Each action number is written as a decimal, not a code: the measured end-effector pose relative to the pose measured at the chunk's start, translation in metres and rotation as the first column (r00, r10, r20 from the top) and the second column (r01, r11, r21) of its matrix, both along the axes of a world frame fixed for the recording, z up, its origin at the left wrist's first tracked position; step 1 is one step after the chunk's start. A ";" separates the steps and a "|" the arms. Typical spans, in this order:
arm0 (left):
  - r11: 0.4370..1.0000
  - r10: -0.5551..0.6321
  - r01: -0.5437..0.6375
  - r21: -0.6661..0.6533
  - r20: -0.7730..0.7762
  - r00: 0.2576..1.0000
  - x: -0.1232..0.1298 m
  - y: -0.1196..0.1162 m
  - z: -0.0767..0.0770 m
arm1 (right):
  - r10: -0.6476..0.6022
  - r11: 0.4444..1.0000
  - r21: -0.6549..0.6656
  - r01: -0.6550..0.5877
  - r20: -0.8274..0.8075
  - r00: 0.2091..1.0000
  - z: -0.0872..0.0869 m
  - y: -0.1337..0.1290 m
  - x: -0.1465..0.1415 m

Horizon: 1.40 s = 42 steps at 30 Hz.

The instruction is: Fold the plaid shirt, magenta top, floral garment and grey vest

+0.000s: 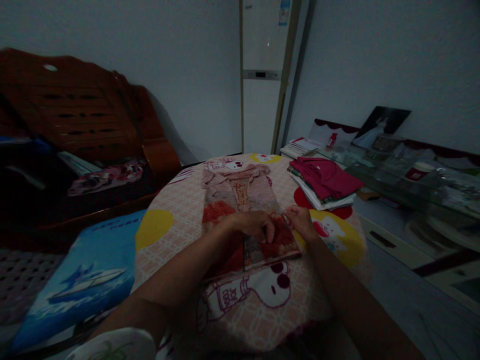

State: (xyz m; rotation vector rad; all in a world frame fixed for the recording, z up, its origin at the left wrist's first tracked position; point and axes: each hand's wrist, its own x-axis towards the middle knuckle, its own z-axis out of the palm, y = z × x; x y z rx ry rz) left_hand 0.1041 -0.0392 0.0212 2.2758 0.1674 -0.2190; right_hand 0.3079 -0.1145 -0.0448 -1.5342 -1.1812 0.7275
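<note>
A patterned pink, grey and rust-red garment point(221, 192) lies flat on the round table, which has a cartoon-print cloth point(258, 327). My left hand point(258, 226) rests over the garment's lower middle, its fingers bent downward; whether they hold fabric is hidden. At the garment's right edge, my right hand point(299, 220) is closed, with thumb and fingers pinched on the cloth's border. A stack of folded clothes point(326, 177), crimson on top, sits at the table's back right.
On the left stands a wooden bench point(86, 110) with fabric on its seat, beside a blue box-like item point(90, 270). A glass-topped cabinet point(390, 180) with cups and a photo is at right. A white air conditioner point(260, 110) stands behind.
</note>
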 end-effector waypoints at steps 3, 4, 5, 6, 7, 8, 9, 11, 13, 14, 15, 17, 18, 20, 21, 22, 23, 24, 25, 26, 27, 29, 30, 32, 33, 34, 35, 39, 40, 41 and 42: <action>0.992 -0.129 0.128 0.016 0.011 0.992 -0.006 -0.016 -0.009 | 0.005 1.000 0.006 -0.005 0.003 1.000 -0.001 0.000 0.000; 0.990 -0.133 0.132 0.044 0.021 0.991 -0.008 -0.019 -0.012 | 0.009 1.000 0.006 -0.009 0.001 1.000 -0.001 0.000 0.001; 0.988 -0.134 0.131 0.075 0.032 0.990 -0.009 -0.021 -0.014 | 0.012 1.000 0.007 -0.012 -0.002 1.000 -0.002 0.000 0.001; 0.986 -0.136 0.131 0.104 0.041 0.990 -0.010 -0.023 -0.016 | 0.015 1.000 0.007 -0.015 -0.004 1.000 -0.002 0.001 0.001; 0.983 -0.139 0.132 0.127 0.051 0.989 -0.011 -0.024 -0.017 | 0.018 1.000 0.006 -0.018 -0.007 1.000 -0.003 0.001 0.001; 0.981 -0.143 0.133 0.144 0.063 0.988 -0.011 -0.024 -0.018 | 0.015 1.000 0.006 -0.015 -0.012 1.000 -0.004 0.001 0.002; 0.979 -0.146 0.133 0.155 0.078 0.986 -0.011 -0.025 -0.019 | 0.010 1.000 0.006 -0.009 -0.017 1.000 -0.004 0.002 0.002; 0.977 -0.148 0.128 0.167 0.113 0.982 -0.010 -0.027 -0.019 | -0.002 1.000 0.005 0.002 -0.029 1.000 -0.005 0.002 0.002; 0.977 -0.144 0.118 0.177 0.142 0.979 -0.009 -0.029 -0.020 | -0.010 1.000 0.000 0.010 -0.038 0.999 -0.006 0.002 0.003; 0.977 -0.142 0.114 0.177 0.151 0.978 -0.008 -0.030 -0.020 | -0.009 1.000 -0.002 0.009 -0.039 0.999 -0.007 0.002 0.003; 0.979 -0.143 0.116 0.169 0.155 0.977 -0.008 -0.030 -0.020 | -0.007 1.000 -0.004 0.007 -0.037 0.999 -0.007 0.002 0.003; 0.982 -0.153 0.134 0.131 0.144 0.978 -0.009 -0.031 -0.019 | -0.012 1.000 -0.008 0.012 -0.029 0.999 -0.007 0.003 0.003; 0.984 -0.159 0.146 0.105 0.129 0.979 -0.009 -0.031 -0.018 | -0.017 1.000 -0.008 0.017 -0.021 1.000 -0.007 0.003 0.003; 0.985 -0.164 0.158 0.069 0.087 0.983 -0.010 -0.032 -0.016 | -0.030 0.999 0.015 0.030 0.023 0.999 -0.006 0.003 0.002; 0.985 -0.164 0.159 0.063 0.068 0.984 -0.010 -0.032 -0.015 | -0.033 0.999 0.044 0.030 0.068 0.997 -0.005 0.003 0.001; 0.986 -0.161 0.158 0.060 0.055 0.985 -0.011 -0.032 -0.015 | -0.031 0.996 0.086 0.020 0.130 0.991 -0.004 0.003 -0.001; 0.987 -0.157 0.154 0.053 0.051 0.986 -0.011 -0.031 -0.014 | -0.022 0.991 0.134 -0.006 0.207 0.978 -0.003 0.003 -0.003; 0.988 -0.152 0.149 0.040 0.056 0.987 -0.012 -0.031 -0.014 | -0.011 0.982 0.182 -0.046 0.296 0.955 -0.003 0.003 -0.006; 0.990 -0.142 0.141 0.022 0.068 0.988 -0.012 -0.029 -0.014 | 0.006 0.970 0.220 -0.100 0.392 0.920 -0.003 0.002 -0.010; 0.992 -0.127 0.127 0.005 0.084 0.988 -0.013 -0.027 -0.014 | 0.030 0.957 0.239 -0.166 0.486 0.873 -0.004 0.002 -0.014; 0.994 -0.105 0.106 -0.004 0.100 0.989 -0.014 -0.025 -0.015 | 0.065 0.942 0.233 -0.240 0.576 0.815 -0.006 0.001 -0.019; 1.000 -0.022 0.019 0.024 0.126 0.992 -0.017 -0.017 -0.020 | 0.157 0.916 0.150 -0.373 0.721 0.675 -0.012 0.001 -0.027; 0.997 0.041 -0.051 0.064 0.140 0.989 -0.019 -0.013 -0.023 | 0.202 0.906 0.089 -0.414 0.769 0.607 -0.015 0.000 -0.031; 0.962 0.190 -0.218 0.162 0.176 0.966 -0.023 -0.002 -0.029 | 0.267 0.895 -0.017 -0.447 0.822 0.504 -0.020 0.000 -0.036; 0.934 0.253 -0.292 0.205 0.194 0.948 -0.024 0.004 -0.031 | 0.279 0.894 -0.046 -0.445 0.835 0.473 -0.022 0.000 -0.037; 0.904 0.302 -0.349 0.245 0.209 0.930 -0.024 0.010 -0.033 | 0.283 0.895 -0.063 -0.441 0.845 0.454 -0.022 0.000 -0.038; 0.874 0.338 -0.392 0.288 0.221 0.915 -0.023 0.016 -0.034 | 0.283 0.897 -0.072 -0.437 0.852 0.441 -0.022 -0.001 -0.039; 0.728 0.401 -0.459 0.509 0.227 0.888 -0.007 0.043 -0.033 | 0.285 0.906 -0.106 -0.411 0.868 0.405 -0.018 -0.001 -0.041; 0.701 0.388 -0.448 0.555 0.230 0.892 -0.003 0.050 -0.033 | 0.290 0.906 -0.116 -0.407 0.871 0.397 -0.017 -0.002 -0.042; 0.687 0.365 -0.427 0.589 0.228 0.903 0.001 0.058 -0.035 | 0.293 0.906 -0.123 -0.406 0.873 0.391 -0.016 -0.002 -0.042; 0.674 0.347 -0.407 0.616 0.223 0.911 0.003 0.065 -0.038 | 0.295 0.904 -0.125 -0.408 0.874 0.386 -0.016 -0.002 -0.042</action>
